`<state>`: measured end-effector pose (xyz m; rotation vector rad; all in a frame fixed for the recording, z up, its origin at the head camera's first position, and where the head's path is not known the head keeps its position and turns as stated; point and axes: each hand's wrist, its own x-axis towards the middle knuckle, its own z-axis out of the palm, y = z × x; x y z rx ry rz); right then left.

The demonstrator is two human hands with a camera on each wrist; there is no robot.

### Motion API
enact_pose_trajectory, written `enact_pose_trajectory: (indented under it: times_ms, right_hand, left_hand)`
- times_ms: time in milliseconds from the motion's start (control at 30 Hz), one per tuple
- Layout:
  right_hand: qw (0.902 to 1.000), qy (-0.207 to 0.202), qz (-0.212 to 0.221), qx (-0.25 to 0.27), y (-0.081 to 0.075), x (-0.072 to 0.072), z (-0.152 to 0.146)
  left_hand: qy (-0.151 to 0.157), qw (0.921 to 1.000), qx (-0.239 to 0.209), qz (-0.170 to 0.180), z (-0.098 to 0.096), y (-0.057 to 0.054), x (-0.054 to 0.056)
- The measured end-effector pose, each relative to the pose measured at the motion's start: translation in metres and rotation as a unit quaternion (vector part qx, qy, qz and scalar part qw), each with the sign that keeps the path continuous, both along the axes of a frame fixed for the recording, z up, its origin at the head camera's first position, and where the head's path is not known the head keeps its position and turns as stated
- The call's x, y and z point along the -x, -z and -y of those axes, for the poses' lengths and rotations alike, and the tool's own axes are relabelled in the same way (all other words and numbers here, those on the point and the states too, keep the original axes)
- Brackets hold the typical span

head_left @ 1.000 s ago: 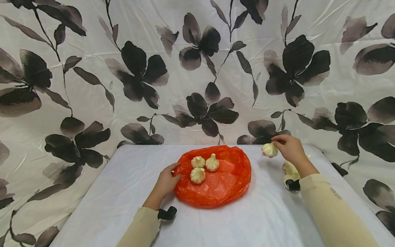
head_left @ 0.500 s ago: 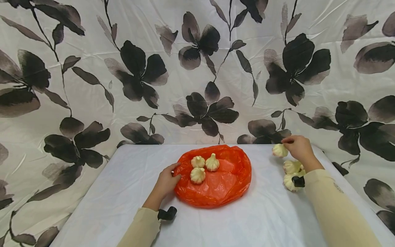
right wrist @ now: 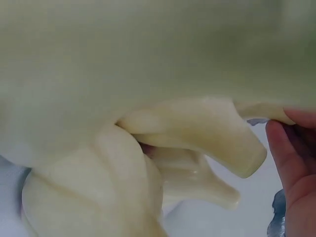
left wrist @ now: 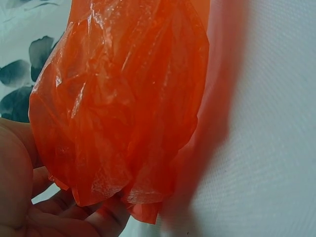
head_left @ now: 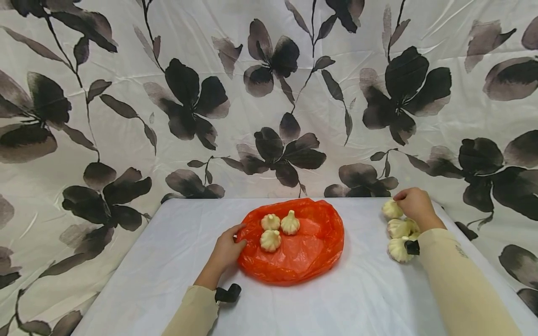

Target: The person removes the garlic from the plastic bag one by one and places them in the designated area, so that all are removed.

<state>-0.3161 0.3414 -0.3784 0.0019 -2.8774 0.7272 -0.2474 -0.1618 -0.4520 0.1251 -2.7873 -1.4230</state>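
Observation:
A red-orange plastic bag [head_left: 313, 254] lies spread with its mouth up and its rim rolled out. Inside it, toward the left, are three garlic bulbs [head_left: 270, 241]. My left hand [head_left: 227, 249] grips the bag's left rim; the left wrist view has its fingers [left wrist: 106, 217] against the crumpled plastic. At the far right, my right hand [head_left: 417, 207] pinches a garlic bulb [head_left: 391, 210] by its stem, at the back of a small group. Nearer garlic bulbs [head_left: 398, 250] sit below it, partly covered by the wrist. In the right wrist view, bulbs fill most of the picture.
A white cloth covers the table [head_left: 168, 270]. Behind its back edge hangs a curtain [head_left: 269, 102] with dark flowers. A black wrist camera [head_left: 228, 293] sits on the left wrist, another [head_left: 412, 247] on the right.
My right hand has carried the pinched garlic bulb right and down, from beside the bag to the group of bulbs. The left hand and bag have stayed in place.

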Motion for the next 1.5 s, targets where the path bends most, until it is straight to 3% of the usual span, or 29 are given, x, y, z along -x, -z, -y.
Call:
enact_pose_trajectory:
  times_ms: [433, 867, 1267, 1500]
  right_hand:
    - [0.9992, 0.02, 0.032, -0.009, 0.007, 0.0, -0.007]
    - [0.9988, 0.014, 0.046, -0.009, 0.011, -0.004, -0.012]
    - [0.9966, 0.015, 0.08, -0.014, 0.004, -0.004, -0.012]
    - [0.9976, -0.002, 0.06, -0.033, -0.002, -0.002, -0.01]
  left_hand:
    - [-0.002, 0.9999, -0.009, 0.006, -0.001, 0.001, -0.003]
    - [-0.002, 0.9999, -0.008, 0.014, -0.002, 0.002, -0.001]
    - [-0.008, 0.9998, -0.002, 0.018, -0.002, 0.001, -0.001]
    - [-0.008, 0.9999, -0.001, 0.015, -0.002, 0.002, 0.0]
